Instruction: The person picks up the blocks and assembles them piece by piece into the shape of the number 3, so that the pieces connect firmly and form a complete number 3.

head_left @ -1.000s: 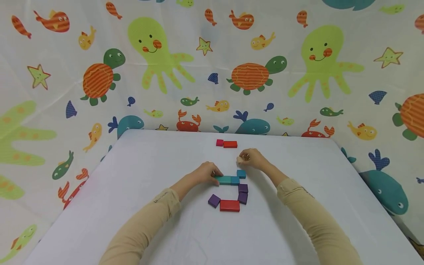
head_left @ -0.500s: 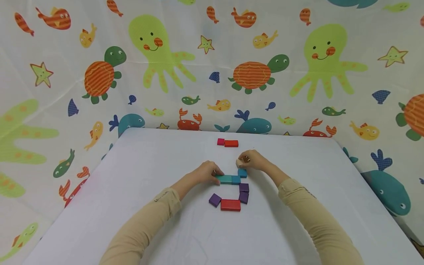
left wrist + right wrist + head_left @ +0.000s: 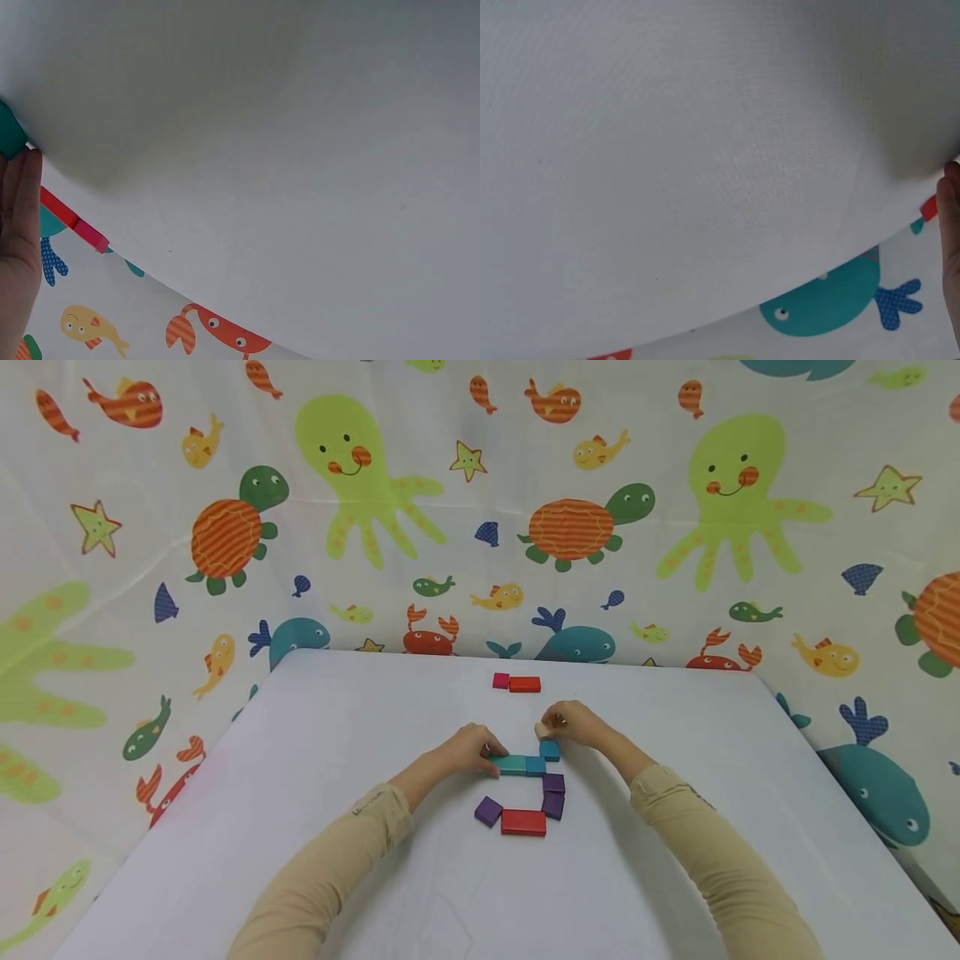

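Observation:
My left hand grips the left end of a long teal block, thumb and fingers on either side. In the left wrist view, the teal block shows at the left edge beside the fingertips. Against its right end sits a blue block. Another blue block lies just beyond, offset to the right. My right hand pinches a small cream block at the far edge of that second blue block; whether they touch I cannot tell. Only the right hand's fingers enter the right wrist view.
Nearer me, two purple blocks stand in a short column, with a red block and a tilted purple block below-left. Toward the back of the white table lie a pink block and an orange-red block. A sea-creature cloth hangs behind.
The cream block in my right hand has come slightly nearer to me, closer to the far blue block. My left hand stays on the teal block. The head view has shifted slightly.

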Demonstrator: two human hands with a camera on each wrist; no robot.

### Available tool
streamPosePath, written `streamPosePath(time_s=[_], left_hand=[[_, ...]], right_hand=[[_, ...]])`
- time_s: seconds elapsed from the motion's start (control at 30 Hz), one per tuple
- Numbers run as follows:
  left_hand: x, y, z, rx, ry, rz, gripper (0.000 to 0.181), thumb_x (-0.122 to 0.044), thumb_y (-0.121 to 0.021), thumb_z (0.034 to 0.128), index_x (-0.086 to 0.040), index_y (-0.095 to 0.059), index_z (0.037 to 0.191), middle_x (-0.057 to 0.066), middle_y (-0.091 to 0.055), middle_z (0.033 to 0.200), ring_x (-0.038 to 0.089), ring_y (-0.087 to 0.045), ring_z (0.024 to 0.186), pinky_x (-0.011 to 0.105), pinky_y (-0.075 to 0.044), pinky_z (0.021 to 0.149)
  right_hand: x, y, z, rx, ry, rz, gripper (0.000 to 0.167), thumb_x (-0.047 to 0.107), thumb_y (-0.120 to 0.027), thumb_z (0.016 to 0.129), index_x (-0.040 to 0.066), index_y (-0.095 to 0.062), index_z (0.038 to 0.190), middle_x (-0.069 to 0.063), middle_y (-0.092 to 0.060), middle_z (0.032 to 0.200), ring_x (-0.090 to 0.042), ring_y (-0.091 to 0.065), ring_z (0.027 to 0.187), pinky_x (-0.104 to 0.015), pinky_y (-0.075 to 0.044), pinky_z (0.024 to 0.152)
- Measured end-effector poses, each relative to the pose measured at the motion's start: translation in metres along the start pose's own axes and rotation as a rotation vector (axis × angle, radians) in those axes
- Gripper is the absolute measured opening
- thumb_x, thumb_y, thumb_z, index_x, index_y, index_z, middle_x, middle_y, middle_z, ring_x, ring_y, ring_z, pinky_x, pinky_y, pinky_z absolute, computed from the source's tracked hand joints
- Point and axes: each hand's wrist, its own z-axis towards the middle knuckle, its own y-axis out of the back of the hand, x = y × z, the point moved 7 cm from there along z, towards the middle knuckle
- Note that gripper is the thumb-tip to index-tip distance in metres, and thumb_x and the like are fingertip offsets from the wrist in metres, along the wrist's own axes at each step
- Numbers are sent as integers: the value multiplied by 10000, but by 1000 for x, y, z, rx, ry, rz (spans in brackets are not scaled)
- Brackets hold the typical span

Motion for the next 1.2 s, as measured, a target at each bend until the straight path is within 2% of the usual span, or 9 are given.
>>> streamPosePath(time_s=[0.17, 0.33, 0.43, 0.5, 0.63, 0.7, 0.8, 1.0, 1.2], left_hand=[[0, 0, -1, -4, 19, -8, 335, -149, -763, 778, -81, -709, 1101, 58, -712, 1055, 155, -591, 920, 240, -522, 807], [1, 0, -1, 3, 30, -3, 341, -154, -761, 780, -86, -706, 1109, 59, -710, 1062, 158, -594, 929, 235, -524, 808], [1, 1, 0, 0, 28, -5, 341, -150, -760, 781, -85, -705, 1111, 59, -709, 1067, 157, -592, 925, 233, -524, 809], [1, 2, 0, 0, 28, -9, 340, -146, -761, 780, -85, -705, 1110, 59, -709, 1068, 153, -588, 919, 230, -524, 806], [1, 1, 1, 5, 30, -11, 339, -145, -762, 778, -87, -707, 1107, 57, -710, 1065, 146, -582, 909, 226, -521, 798], [2, 0, 1, 7, 32, -10, 338, -148, -763, 777, -91, -708, 1106, 53, -710, 1063, 142, -578, 909, 226, -518, 799], [2, -1, 1, 5, 28, -10, 336, -150, -764, 775, -91, -710, 1101, 52, -711, 1059, 139, -575, 903, 227, -514, 798], [4, -1, 1, 6, 30, -26, 337, -148, -765, 773, -85, -710, 1100, 60, -708, 1060, 147, -582, 901, 233, -521, 798], [5, -2, 0, 14, 30, -32, 342, -150, -765, 774, -85, -707, 1105, 61, -709, 1065, 156, -598, 920, 236, -527, 810]], right_hand=[[1, 1, -2, -11, 27, -3, 221, 52, -659, 861, -58, -658, 1052, -179, -666, 1009, -302, -600, 977, -409, -509, 915], [1, -1, -1, 19, 35, 28, 212, 37, -659, 856, -70, -659, 1039, -200, -664, 1033, -319, -609, 990, -410, -514, 909], [-2, -2, 2, 37, 54, 53, 212, 88, -674, 858, -49, -671, 1021, -177, -670, 1019, -305, -618, 996, -401, -518, 904], [-12, -5, 8, 32, 91, 74, 230, 170, -684, 863, -10, -684, 1007, -130, -680, 996, -254, -627, 981, -356, -528, 887], [-11, -4, 6, 34, 73, 79, 211, 160, -677, 868, -7, -683, 996, -131, -679, 992, -260, -624, 996, -369, -519, 906], [-1, -1, 0, 39, 30, 65, 174, 81, -659, 869, -40, -671, 993, -172, -670, 1003, -311, -614, 1021, -420, -500, 931], [4, -1, -3, 24, 22, 49, 149, 26, -636, 870, -63, -655, 988, -193, -660, 1001, -333, -609, 1025, -431, -494, 936], [8, -1, -6, 29, -1, 21, 174, 30, -625, 881, -65, -644, 1025, -195, -652, 1031, -323, -604, 1041, -418, -493, 943], [5, -1, -4, 78, -41, 38, 227, 44, -608, 891, -72, -626, 1085, -212, -642, 1081, -338, -602, 1040, -430, -498, 933]])
